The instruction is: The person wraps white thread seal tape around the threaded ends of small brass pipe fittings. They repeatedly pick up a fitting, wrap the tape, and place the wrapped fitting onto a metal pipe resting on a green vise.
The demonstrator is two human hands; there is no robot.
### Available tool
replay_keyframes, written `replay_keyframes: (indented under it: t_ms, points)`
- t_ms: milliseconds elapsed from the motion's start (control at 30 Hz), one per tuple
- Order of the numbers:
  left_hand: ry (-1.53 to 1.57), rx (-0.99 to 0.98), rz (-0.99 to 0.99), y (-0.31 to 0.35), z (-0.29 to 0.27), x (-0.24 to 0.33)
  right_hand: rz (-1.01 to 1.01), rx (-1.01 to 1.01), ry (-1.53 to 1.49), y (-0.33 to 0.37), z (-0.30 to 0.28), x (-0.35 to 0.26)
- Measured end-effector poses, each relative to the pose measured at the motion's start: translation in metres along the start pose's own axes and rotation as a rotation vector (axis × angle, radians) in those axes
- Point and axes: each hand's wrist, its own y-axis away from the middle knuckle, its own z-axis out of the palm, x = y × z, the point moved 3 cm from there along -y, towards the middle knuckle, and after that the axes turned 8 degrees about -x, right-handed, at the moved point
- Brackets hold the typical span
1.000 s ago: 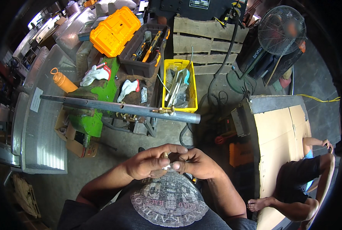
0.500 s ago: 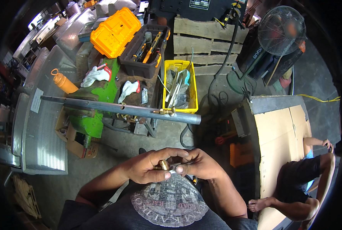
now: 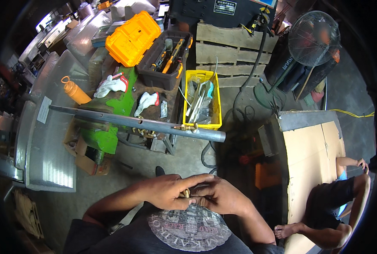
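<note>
Small, rounded, brass-coloured metal fitting (image 3: pixel 186 193) held in the left hand (image 3: pixel 166 190), above the dark printed fabric shirt (image 3: pixel 190 230); the right hand (image 3: pixel 223 194) curls beside it, grip hidden. Probably light, rigid, somewhat slippery; best gripped around its sides.

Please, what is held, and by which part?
The left grip holds a small brass-coloured piece, mostly hidden; the held part, and whether the right grip holds anything, cannot be told.

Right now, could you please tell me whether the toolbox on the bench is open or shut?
The toolbox is open: its orange lid is swung back, exposing tools inside.
</note>
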Motion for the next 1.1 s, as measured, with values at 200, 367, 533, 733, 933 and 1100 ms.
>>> replay_keyframes:
  t_ms: [200,367,533,733,933,1100]
  points:
    - [-0.111,0.021,-0.047,0.002,-0.002,-0.005,-0.002,0.242,0.264,-0.003,0.011,-0.004]
    - [0.028,0.02,0.192,0.009,0.013,0.02,0.473,0.258,0.446,-0.021,0.034,0.132]
    - [-0.215,0.398,-0.371,0.037,-0.035,-0.15,0.501,0.095,0.33,0.015,0.075,0.228]
    - [-0.119,0.716,-0.596,0.06,-0.102,-0.268,0.799,0.155,0.35,0.067,0.127,0.288]
    - [-0.193,0.945,-0.533,0.036,-0.19,-0.312,0.949,0.079,0.2,0.112,0.169,0.313]
    - [-0.2,0.886,-0.517,0.024,-0.2,-0.35,0.892,0.138,-0.201,0.098,0.208,0.255]
